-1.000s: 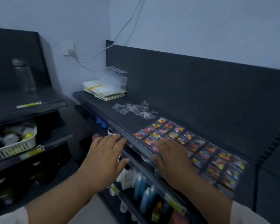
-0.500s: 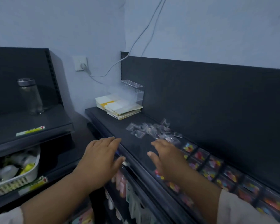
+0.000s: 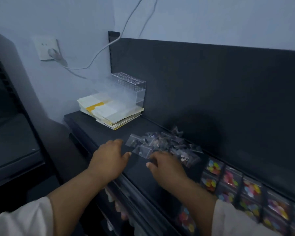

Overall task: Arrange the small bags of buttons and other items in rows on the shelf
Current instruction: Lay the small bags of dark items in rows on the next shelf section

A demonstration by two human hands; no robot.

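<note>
While a grid of bags with coloured pieces (image 3: 232, 183) already lies in neat rows on the right part of the shelf (image 3: 95, 132), a loose pile of clear bags (image 3: 162, 143) sits unsorted further left, close to the dark back panel (image 3: 211, 92). So the task looks partly done: the colourful rows are set, and the heap is left to spread out. Both hands hover low over the shelf at the near edge of that pile. On the left hand (image 3: 109, 159) the fingers are spread and flat, gripping nothing, tips just beside the nearest bag. On the right hand (image 3: 167, 166) they are loosely curled over the pile's edge; whether they pinch a bag I cannot tell, as the frame is blurred there. Bare shelf between the pile and the front edge would take new rows. Beyond it lie a stack of papers (image 3: 109, 113) and a clear rack (image 3: 129, 89), well apart from the work.
</note>
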